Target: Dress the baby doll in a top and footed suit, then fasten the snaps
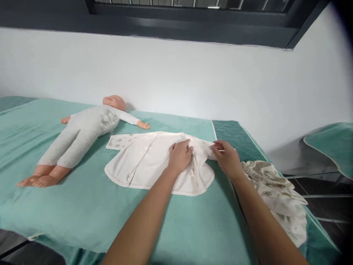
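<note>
**Right hand (226, 157) pinching printed white sleeve (207, 148)**

A green cloth-covered bed (82, 209) is meeting a smooth white wall (176, 77); a dark window frame (176, 27) is crossing 12 o'clock. The small white fabric shirt (149, 158) is lying under the open left hand (180, 156), toward the right hand's 9 o'clock, hands apart.

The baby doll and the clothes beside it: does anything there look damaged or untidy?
Yes. The baby doll has a rough, lumpy patch on its torso near the shirt-side arm, perhaps worn or torn. The patterned garment at right lies crumpled, while the white shirt is spread out.
</note>
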Demonstrator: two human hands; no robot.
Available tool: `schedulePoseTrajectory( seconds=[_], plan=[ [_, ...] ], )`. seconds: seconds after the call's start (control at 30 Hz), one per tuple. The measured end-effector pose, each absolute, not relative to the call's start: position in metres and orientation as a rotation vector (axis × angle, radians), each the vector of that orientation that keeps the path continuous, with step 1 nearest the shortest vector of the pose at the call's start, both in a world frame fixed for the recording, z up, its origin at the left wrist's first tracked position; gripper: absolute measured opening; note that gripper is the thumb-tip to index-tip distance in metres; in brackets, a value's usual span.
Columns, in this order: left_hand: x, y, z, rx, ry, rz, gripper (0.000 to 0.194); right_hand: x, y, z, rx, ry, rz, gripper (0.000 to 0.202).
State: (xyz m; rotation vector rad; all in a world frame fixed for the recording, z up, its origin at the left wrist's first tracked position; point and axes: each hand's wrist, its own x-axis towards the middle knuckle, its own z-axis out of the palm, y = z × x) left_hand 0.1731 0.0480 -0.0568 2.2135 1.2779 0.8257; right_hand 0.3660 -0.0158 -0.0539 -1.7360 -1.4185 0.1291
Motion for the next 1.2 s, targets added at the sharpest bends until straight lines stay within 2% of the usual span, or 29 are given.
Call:
schedulePoseTrajectory(
  seconds=[0.13,0.27,0.37,0.47,0.63,0.73,0.83,0.93,1.2],
  plan=[
    [0.169,0.052,-0.061,1.985,1.225,1.04,0.034,0.345,0.034,-0.046,-1.766,-1.673,0.239,0.032],
    [0.163,0.053,-0.06,1.682,1.141,1.213,0.027,0.337,0.057,-0.046,-1.857,-1.737,0.126,0.018],
    [0.162,0.044,-0.05,1.593,1.171,1.252,0.022,0.334,0.054,-0.048,-1.771,-1.623,0.166,0.014],
    [0.166,0.022,-0.039,1.755,1.085,1.168,0.017,0.335,0.046,-0.047,-1.715,-1.484,0.267,0.017],
    [0.174,-0.031,-0.038,2.419,0.762,0.829,0.019,0.344,0.046,-0.047,-1.711,-1.462,0.318,0.021],
    [0.177,-0.054,-0.045,2.705,0.839,0.709,0.015,0.348,0.049,-0.05,-1.714,-1.459,0.34,0.021],
    [0.179,-0.063,-0.051,2.778,1.049,0.633,0.026,0.347,0.049,-0.053,-1.723,-1.47,0.345,0.022],
    [0.179,-0.063,-0.052,2.82,1.13,0.604,0.016,0.346,0.048,-0.055,-1.745,-1.474,0.341,0.023],
    [0.17,-0.065,-0.044,2.778,0.762,0.813,0.023,0.359,0.051,-0.05,-1.739,-1.455,0.267,0.025]
  ],
)
